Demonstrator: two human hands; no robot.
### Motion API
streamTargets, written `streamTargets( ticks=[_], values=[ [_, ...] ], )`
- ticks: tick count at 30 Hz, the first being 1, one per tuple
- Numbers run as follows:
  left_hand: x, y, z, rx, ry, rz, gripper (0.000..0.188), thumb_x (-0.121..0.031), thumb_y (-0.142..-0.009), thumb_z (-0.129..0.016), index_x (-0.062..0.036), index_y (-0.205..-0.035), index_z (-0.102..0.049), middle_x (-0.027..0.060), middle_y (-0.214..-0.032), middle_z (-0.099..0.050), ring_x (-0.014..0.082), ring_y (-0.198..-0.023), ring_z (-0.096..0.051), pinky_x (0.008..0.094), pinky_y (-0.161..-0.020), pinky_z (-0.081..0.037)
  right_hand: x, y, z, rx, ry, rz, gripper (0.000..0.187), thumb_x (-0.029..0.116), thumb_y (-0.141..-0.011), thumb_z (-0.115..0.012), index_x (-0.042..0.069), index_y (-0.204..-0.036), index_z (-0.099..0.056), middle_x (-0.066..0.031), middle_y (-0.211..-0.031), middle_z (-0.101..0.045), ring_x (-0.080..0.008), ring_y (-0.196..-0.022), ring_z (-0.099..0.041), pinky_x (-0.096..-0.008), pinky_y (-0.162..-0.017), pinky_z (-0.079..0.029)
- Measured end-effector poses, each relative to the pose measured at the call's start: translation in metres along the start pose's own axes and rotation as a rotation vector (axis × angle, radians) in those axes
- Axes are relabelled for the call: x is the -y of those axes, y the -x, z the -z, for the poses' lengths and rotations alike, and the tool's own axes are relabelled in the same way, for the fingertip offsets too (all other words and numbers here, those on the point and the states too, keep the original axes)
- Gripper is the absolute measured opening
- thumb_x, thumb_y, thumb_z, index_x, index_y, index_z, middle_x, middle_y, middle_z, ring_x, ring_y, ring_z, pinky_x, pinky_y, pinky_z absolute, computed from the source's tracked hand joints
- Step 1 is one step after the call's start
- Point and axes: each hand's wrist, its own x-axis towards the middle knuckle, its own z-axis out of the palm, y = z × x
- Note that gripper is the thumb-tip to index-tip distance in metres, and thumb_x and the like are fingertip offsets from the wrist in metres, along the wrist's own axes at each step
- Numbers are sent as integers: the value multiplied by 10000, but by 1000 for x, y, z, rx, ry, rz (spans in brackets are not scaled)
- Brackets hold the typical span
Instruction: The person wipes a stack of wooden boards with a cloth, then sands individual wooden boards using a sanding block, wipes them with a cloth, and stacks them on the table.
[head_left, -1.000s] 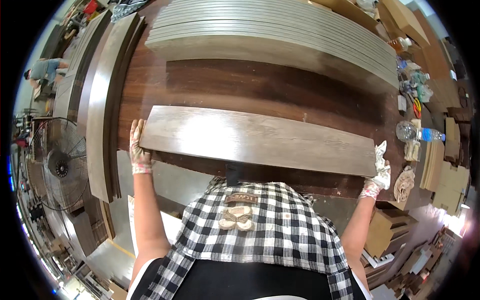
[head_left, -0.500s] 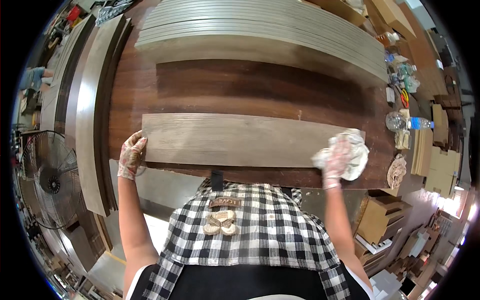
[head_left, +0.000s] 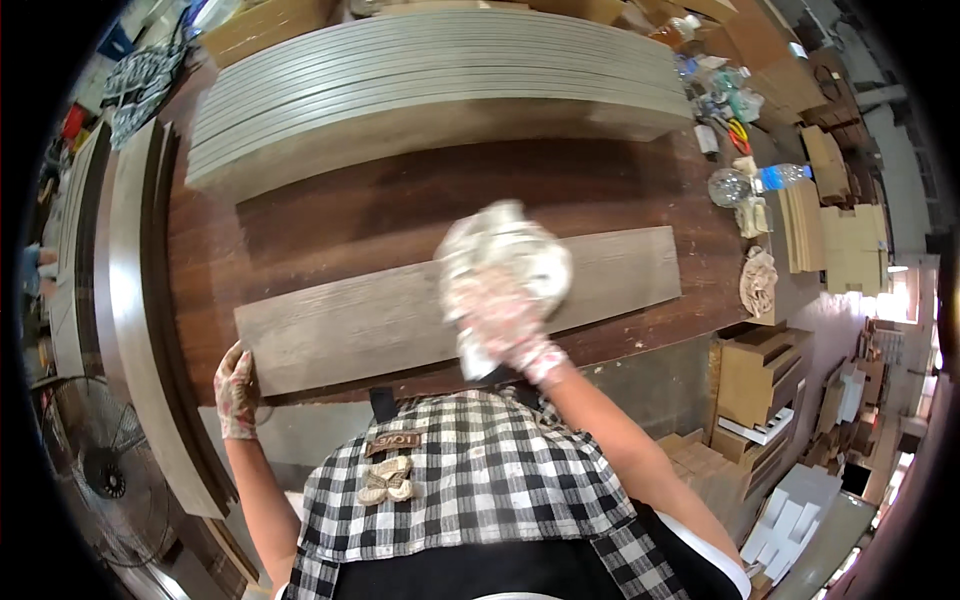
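Lying along the near edge of a dark brown surface [head_left: 340, 205], a grey-brown plank [head_left: 350, 325] carries a bunched white cloth [head_left: 510, 240] on its middle, clasped under the blurred, gloved right hand [head_left: 505, 318]; the gloved left hand [head_left: 237, 392] touches the plank's left end, though whether clamped cannot be told; beyond stands a stack of grey boards [head_left: 430, 75]

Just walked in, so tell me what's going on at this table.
A person's gloved right hand is spread on a white cloth over the middle of a grey-brown plank; hand and cloth look blurred. The gloved left hand is at the plank's left end. The plank lies near the front edge of the dark brown table, with a stack of similar planks behind it.
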Motion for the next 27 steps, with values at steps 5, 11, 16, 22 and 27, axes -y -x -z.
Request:
streamTargets(
  ticks=[5, 11, 16, 22, 27],
  values=[
    [3, -14, 14, -7, 24, 28, 314, -91, -841, -551, 22, -1131, -513, 79, -1042, -585, 153, -927, -560, 250, -826, -440, -169, 76, 93, 350, 824, -685, 322, 172, -859, -420, 83, -1147, -531, -82, -1169, -540, -216, -1095, -494, -386, -911, -398],
    [10, -25, 39, -28, 10, 43, 284, -156, -865, -550, -13, -1109, -522, 74, -1051, -579, 173, -939, -560, 311, -844, -446, -298, 139, 185, -281, 451, -908, 340, 354, -859, -436, 98, -986, -620, -114, -1012, -607, -294, -924, -550, -396, -852, -392],
    [-4, -19, 72, -154, -100, 28, 286, -184, -865, -558, -22, -1099, -529, 53, -1018, -587, 150, -909, -563, 292, -801, -461, -308, 125, 220, -252, 845, -1083, 482, 481, -813, -458, 139, -1140, -546, -90, -1192, -508, -290, -1093, -454, -431, -932, -337],
    [-23, -1, 55, -216, -175, 32, 303, -216, -892, -496, -21, -1123, -518, 47, -1024, -570, 154, -908, -547, 276, -795, -446, -373, 118, 246, -310, 915, -1221, 557, 475, -815, -468, 165, -1276, -422, -131, -1281, -436, -330, -1165, -411, -457, -942, -352],
    [-37, 10, 54, -207, -262, -9, 345, -229, -877, -518, -15, -1148, -513, 59, -1070, -559, 149, -965, -525, 271, -843, -412, -346, 107, 259, -566, 540, -1032, 579, 409, -809, -548, 41, -1241, -436, -194, -1196, -496, -294, -1098, -485, -371, -935, -374]
  ],
)
